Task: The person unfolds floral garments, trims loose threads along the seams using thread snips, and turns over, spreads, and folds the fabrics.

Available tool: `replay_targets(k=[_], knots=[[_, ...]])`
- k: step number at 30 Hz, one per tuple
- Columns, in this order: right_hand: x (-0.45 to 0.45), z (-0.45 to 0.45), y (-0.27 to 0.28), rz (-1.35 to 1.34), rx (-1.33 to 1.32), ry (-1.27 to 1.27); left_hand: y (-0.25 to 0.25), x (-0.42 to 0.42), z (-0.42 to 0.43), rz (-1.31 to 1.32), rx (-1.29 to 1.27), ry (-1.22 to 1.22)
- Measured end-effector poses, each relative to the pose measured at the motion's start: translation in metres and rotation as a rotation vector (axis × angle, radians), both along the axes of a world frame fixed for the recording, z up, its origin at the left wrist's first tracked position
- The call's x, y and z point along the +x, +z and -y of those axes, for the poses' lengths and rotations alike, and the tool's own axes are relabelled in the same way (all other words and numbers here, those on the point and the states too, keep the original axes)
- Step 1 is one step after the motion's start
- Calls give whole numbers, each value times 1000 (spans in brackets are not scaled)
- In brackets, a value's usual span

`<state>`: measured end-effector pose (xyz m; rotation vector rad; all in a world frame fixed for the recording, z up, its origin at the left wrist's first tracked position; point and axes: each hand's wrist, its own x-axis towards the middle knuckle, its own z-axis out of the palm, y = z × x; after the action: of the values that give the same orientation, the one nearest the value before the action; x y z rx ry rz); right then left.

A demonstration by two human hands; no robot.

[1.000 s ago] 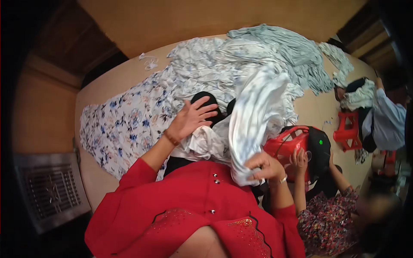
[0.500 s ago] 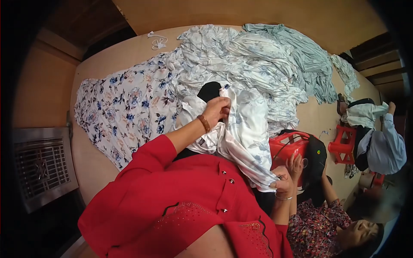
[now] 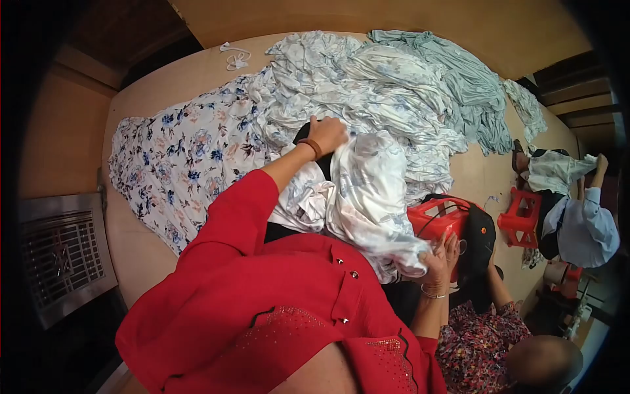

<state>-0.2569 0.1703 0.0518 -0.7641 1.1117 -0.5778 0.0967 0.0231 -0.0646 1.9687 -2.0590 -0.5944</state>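
A white satiny cloth with a faint blue-grey pattern [image 3: 367, 180] lies bunched across my lap. At its far edge my left hand [image 3: 328, 134], with a brown bracelet at the wrist, is closed on the fabric. My right hand [image 3: 434, 264], wearing a silver bangle, grips the cloth's near right end, which is blurred. Under and beside my left hand shows a black patch [image 3: 302, 134], partly covered. Past the cloth spreads a large heap of similar pale patterned fabric [image 3: 394, 85].
White fabric with blue flowers [image 3: 197, 144] lies on the left, green-grey cloth [image 3: 472, 92] at the back. To the right are a red plastic stool [image 3: 436, 223], a co-worker's hand [image 3: 453, 246] close to mine, another red stool [image 3: 518, 217] and another person [image 3: 581, 226].
My left hand has moved slightly up and left. The cloth between my hands has gone from stretched to looser and puffed out. My right hand has shifted slightly up.
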Motion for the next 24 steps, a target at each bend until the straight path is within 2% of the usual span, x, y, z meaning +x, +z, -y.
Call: replay_targets(k=[1,3,5,7,9,10,11,13,14,15,17,18,20,24], knots=[[-4,-4,-5,41,-55,-146,8,8,5,-196,-3,138],[-8,-8,-12,149,-154,-388,4,38,16,-1035,-162,344],[-12,-9,-15,299,-247,-523,68,59,-2,-1441,-392,497],[-27,-6,-32,340,-267,-518,113,88,-30,-1388,-493,366],[-42,-4,-47,392,-250,-599,149,99,-65,-1318,-609,490],[-39,2,-43,447,-278,-480,161,103,-83,-1286,-626,513],[-34,5,-42,450,-273,-476,166,108,-95,-1254,-641,536],[-15,15,-31,72,-292,-514,145,118,-104,-1207,-600,521],[3,28,-20,67,-98,-484,130,117,-102,-1153,-399,557],[16,36,-15,-58,-101,-359,113,118,-100,-1094,-202,592],[17,45,-36,-213,-13,-268,72,124,-99,-1298,123,657],[13,48,-53,-211,-10,-256,59,129,-101,-1269,203,617],[2,48,-82,-176,-17,-287,47,130,-107,-1295,198,681],[5,42,-86,-142,21,-316,41,136,-119,-1232,215,773]])
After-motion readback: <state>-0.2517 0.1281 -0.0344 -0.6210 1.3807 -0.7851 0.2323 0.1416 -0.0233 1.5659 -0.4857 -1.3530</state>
